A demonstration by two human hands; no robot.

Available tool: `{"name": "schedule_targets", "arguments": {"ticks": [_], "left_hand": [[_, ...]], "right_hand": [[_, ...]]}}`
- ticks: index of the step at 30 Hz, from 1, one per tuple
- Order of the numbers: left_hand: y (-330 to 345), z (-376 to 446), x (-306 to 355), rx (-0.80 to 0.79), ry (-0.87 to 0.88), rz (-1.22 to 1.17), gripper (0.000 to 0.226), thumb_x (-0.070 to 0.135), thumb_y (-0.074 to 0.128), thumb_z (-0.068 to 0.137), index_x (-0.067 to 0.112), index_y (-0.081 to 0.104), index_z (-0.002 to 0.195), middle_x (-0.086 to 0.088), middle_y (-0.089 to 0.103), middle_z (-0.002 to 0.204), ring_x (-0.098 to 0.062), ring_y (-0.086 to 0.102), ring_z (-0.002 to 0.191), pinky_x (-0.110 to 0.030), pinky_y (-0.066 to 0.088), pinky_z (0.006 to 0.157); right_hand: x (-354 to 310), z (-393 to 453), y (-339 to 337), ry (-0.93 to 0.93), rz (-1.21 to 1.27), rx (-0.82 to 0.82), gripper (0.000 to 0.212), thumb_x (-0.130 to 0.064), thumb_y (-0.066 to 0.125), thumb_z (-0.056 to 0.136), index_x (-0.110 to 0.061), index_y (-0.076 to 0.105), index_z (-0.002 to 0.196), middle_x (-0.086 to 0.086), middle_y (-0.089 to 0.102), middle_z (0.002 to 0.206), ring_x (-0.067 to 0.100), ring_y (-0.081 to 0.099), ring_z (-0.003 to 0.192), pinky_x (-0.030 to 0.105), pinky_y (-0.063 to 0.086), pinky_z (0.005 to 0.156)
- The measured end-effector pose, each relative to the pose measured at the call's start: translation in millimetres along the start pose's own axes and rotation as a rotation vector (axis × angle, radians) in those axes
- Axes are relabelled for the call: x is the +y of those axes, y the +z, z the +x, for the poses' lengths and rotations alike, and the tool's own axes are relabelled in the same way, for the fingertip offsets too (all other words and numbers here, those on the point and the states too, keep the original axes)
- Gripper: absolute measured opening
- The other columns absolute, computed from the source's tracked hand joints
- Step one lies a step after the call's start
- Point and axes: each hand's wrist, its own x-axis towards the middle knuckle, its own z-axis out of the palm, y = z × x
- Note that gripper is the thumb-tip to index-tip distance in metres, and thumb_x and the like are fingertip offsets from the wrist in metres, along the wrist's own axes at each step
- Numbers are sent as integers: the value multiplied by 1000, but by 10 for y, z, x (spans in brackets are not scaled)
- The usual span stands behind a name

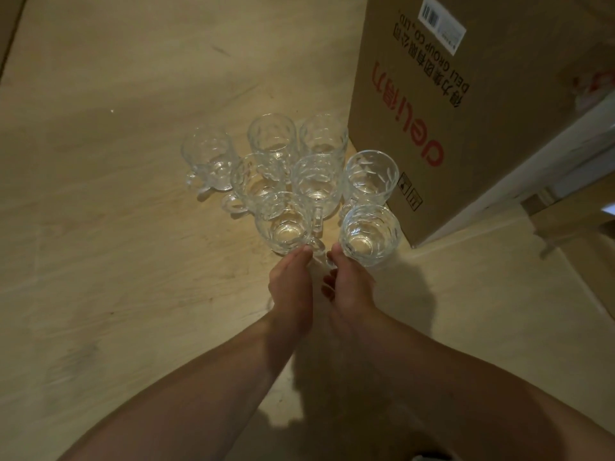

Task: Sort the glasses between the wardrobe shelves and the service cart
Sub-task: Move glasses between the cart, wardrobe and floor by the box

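Several clear cut-glass mugs with handles stand grouped on a light wooden shelf surface (pixel 116 227). My left hand (pixel 293 287) pinches the handle of the nearest left mug (pixel 284 224). Beside it, my right hand (pixel 346 287) grips the nearest right mug (pixel 369 236) at its handle side. Both mugs look upright. The other mugs (pixel 273 138) stand behind them in rows, one mug (pixel 208 158) apart at the far left. My fingers below the hands are hidden.
A large brown cardboard box (pixel 466 111) with red "deli" print stands right behind the mugs on the right. A white edge (pixel 549 151) runs along the right. Bare wood spreads to the left and towards me.
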Motion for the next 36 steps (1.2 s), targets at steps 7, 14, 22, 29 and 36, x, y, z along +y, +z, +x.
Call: {"name": "schedule_targets", "arguments": {"ticks": [7, 14, 22, 29, 36], "left_hand": [[172, 38, 10, -70, -81, -45, 7, 24, 75, 84, 19, 78, 78, 3, 74, 74, -11, 69, 69, -30, 55, 66], [142, 22, 33, -14, -39, 14, 12, 22, 73, 86, 17, 74, 75, 1, 73, 73, -20, 72, 79, -38, 58, 75], [-228, -125, 227, 142, 137, 433, 25, 36, 63, 94, 22, 69, 75, -3, 70, 82, -24, 65, 85, -39, 51, 84], [-394, -772, 942, 235, -7, 550, 33, 40, 57, 96, 21, 57, 69, 5, 58, 69, -22, 54, 72, -32, 36, 64], [-570, -1822, 2444, 174, -2, 461, 35, 43, 56, 96, 16, 65, 76, 5, 64, 70, -10, 53, 62, -25, 37, 53]], "right_hand": [[-10, 125, -230, 68, -61, -17, 15, -26, 75, 89, -12, 71, 88, -1, 64, 64, 17, 63, 68, 32, 52, 59], [59, 147, -420, -41, -277, -15, 19, -28, 74, 91, -14, 66, 80, 0, 61, 64, 15, 61, 62, 41, 59, 67], [-184, -131, -465, -72, -567, -52, 39, -37, 76, 89, -16, 57, 63, 9, 59, 64, 25, 63, 65, 52, 62, 75], [-882, -907, -272, 49, -644, -126, 26, -29, 78, 89, -8, 65, 81, 9, 57, 66, 21, 57, 59, 29, 53, 52], [-2129, -2195, 140, -27, -704, -142, 35, -25, 81, 85, -10, 58, 65, 6, 57, 56, 19, 58, 44, 42, 61, 53]]}}
